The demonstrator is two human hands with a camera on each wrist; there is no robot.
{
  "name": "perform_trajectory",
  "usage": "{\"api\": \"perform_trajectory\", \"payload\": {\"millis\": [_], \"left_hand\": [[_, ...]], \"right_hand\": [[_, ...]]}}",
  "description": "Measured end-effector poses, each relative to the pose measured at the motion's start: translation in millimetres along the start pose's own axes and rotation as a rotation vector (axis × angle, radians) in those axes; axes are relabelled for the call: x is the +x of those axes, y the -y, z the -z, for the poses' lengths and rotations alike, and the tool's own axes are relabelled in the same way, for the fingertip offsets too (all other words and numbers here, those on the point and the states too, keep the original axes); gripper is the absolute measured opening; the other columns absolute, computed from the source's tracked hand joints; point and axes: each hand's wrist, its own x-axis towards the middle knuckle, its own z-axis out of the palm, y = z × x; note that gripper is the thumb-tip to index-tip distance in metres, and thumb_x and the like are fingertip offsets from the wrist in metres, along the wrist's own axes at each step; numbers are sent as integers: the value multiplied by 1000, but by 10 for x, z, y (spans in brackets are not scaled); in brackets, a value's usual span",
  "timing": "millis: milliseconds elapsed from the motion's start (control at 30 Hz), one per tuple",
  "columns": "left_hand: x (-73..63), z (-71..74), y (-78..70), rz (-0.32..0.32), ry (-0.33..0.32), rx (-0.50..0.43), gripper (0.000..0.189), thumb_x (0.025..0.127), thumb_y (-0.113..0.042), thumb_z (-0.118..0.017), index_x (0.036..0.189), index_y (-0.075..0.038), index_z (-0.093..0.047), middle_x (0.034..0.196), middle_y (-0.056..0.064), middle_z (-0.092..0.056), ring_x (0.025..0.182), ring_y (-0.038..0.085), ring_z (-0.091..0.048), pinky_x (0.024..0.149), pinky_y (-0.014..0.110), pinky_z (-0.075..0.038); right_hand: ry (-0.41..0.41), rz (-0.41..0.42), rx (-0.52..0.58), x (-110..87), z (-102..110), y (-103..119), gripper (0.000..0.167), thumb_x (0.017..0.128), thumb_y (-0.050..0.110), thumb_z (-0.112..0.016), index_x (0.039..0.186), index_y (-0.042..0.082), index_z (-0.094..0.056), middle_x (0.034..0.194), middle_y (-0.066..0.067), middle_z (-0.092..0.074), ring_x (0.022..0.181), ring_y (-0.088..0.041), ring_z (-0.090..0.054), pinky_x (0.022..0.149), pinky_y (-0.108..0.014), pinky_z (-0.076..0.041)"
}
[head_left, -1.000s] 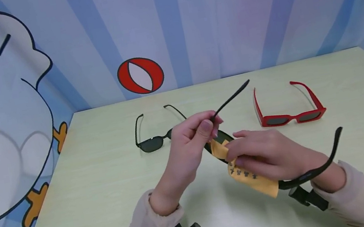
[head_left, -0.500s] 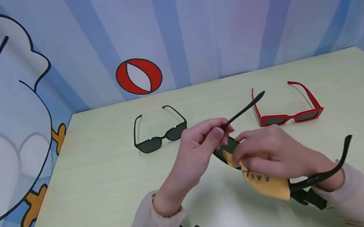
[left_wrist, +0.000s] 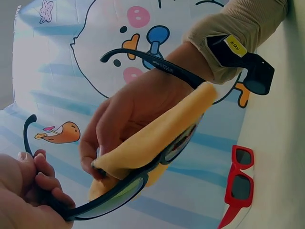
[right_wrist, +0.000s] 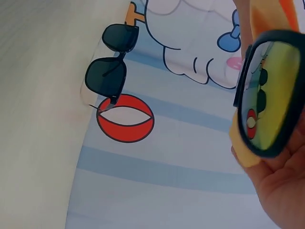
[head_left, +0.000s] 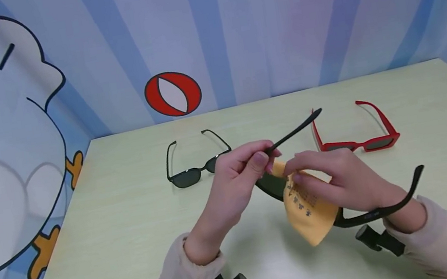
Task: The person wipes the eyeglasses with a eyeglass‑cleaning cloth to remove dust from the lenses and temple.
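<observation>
A pair of black sunglasses (head_left: 271,186) is held in the air, tilted, with both temples unfolded. My left hand (head_left: 234,181) pinches it at the hinge end of one temple, thumb on top. A yellow cloth (head_left: 312,213) with small dark print drapes over the frame. My right hand (head_left: 339,179) pinches the cloth against a lens; the other temple passes across that wrist. In the left wrist view the cloth (left_wrist: 162,136) lies along the frame, its folds hiding part of the lenses. The right wrist view shows one mirrored lens (right_wrist: 269,95) close up.
Another black pair of sunglasses (head_left: 186,178) stands unfolded on the pale table (head_left: 111,235), behind my left hand. Red sunglasses (head_left: 379,144) sit unfolded at the back right. A striped, cartoon-printed backdrop (head_left: 242,34) rises behind the table.
The cloth has shifted on the held sunglasses, its loose corner now hanging lower and more of the lens near my left hand showing. The held pair moved right, then slightly back left.
</observation>
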Motion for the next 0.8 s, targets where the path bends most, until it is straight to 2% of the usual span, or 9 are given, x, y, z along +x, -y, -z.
{"api": "perform_trajectory", "payload": {"millis": [100, 167, 267, 333, 467, 500, 600, 700, 800], "left_hand": [[-3, 18, -15, -2, -17, -4, 26, 96, -5, -48, 109, 16, -56, 89, 29, -54, 79, 13, -50, 72, 23, -44], [-3, 33, -30, -1, -32, -9, 27, 95, -6, -49, 109, 16, -56, 92, 30, -55, 79, 13, -51, 73, 23, -45], [-1, 68, -53, -12, -54, -16, 28, 96, -6, -49, 110, 17, -55, 94, 25, -58, 79, 13, -51, 75, 24, -46], [0, 94, -70, -23, -73, -22, 30, 96, -10, -50, 110, 17, -55, 93, 17, -59, 79, 13, -51, 76, 24, -47], [0, 142, -107, -67, -111, -27, 44, 93, -24, -54, 110, 17, -54, 92, 1, -58, 78, 14, -50, 74, 22, -46], [-1, 155, -111, -77, -119, -28, 48, 92, -27, -55, 110, 18, -53, 92, 0, -58, 78, 14, -50, 74, 22, -46], [2, 185, -123, -111, -136, -25, 58, 88, -35, -56, 109, 19, -52, 91, -2, -58, 77, 13, -49, 72, 22, -45], [8, 209, -131, -130, -149, -21, 63, 86, -40, -56, 107, 20, -51, 88, -1, -58, 76, 13, -48, 71, 22, -44], [13, 224, -142, -147, -167, -17, 66, 86, -43, -57, 105, 21, -51, 84, 0, -55, 75, 13, -47, 68, 22, -42]], "right_hand": [[-57, -66, 44, -13, 21, -40, 12, 93, 10, -57, 101, 7, -65, 91, 2, -67, 78, -4, -61, 70, -16, -46], [-114, -117, 124, -17, 47, -63, 12, 90, 3, -59, 101, 2, -65, 94, 2, -67, 82, -5, -63, 72, -15, -47], [-233, -176, 279, -12, 99, -91, 13, 90, 0, -57, 101, -7, -62, 95, 2, -67, 80, -6, -63, 70, -15, -49], [-325, -226, 333, -5, 148, -101, 14, 90, -3, -57, 102, -9, -62, 95, 1, -67, 78, -7, -64, 68, -15, -50], [-497, -366, 333, -14, 284, -120, 18, 88, -6, -57, 105, -8, -64, 97, -1, -68, 84, -8, -64, 69, -14, -49], [-528, -407, 275, -18, 322, -123, 19, 88, -5, -58, 106, -6, -64, 97, 1, -68, 85, -8, -64, 69, -14, -48], [-607, -461, 261, -44, 431, -133, 22, 88, -5, -58, 109, -5, -64, 100, 0, -67, 86, -9, -63, 69, -14, -46], [-571, -422, 218, -74, 506, -122, 22, 86, -7, -60, 107, -6, -65, 97, 0, -68, 78, -8, -63, 60, -14, -43], [-399, -234, 281, -92, 535, -124, 18, 85, -5, -63, 102, -10, -66, 95, -2, -69, 80, -9, -64, 61, -14, -44]]}}
